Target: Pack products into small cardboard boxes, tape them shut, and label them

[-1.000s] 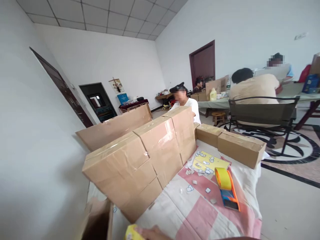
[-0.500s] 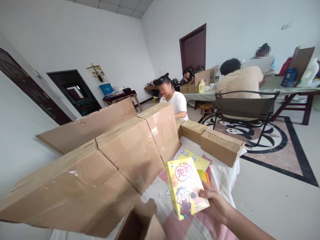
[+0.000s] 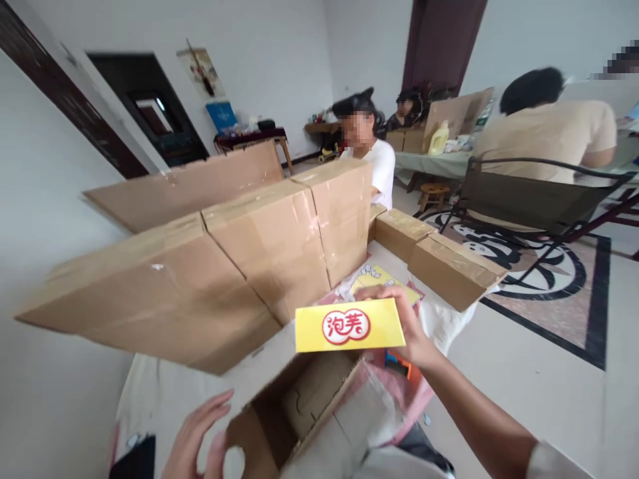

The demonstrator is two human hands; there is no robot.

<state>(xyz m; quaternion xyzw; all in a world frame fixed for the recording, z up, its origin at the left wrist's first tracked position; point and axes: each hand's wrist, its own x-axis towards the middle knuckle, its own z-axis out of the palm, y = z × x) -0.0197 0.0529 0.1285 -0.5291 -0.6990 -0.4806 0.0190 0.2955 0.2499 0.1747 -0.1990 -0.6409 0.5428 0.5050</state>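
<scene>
My right hand (image 3: 412,329) grips a yellow snack box (image 3: 349,324), its narrow side with red lettering turned to me. It hangs above the far end of an open cardboard box (image 3: 254,436), whose visible inside holds nothing I can make out. To the left of that carton, my left hand (image 3: 197,439) has its fingers apart and holds nothing. Whether it touches the carton is unclear. Under my right wrist lies an orange and blue thing (image 3: 398,364), partly covered. Beyond the snack box rests a flat yellow printed piece (image 3: 382,283).
Taped cardboard boxes (image 3: 264,246) form a wall on the left. Lower boxes (image 3: 449,266) line the right edge of the cloth-covered surface. A person in a white shirt (image 3: 383,176) sits behind them. Another person sits in a chair (image 3: 539,199) at a long table.
The snack box has moved left and tipped from its printed front to its narrow side. My left hand has come into view. The camera has turned downward, showing more of the open carton.
</scene>
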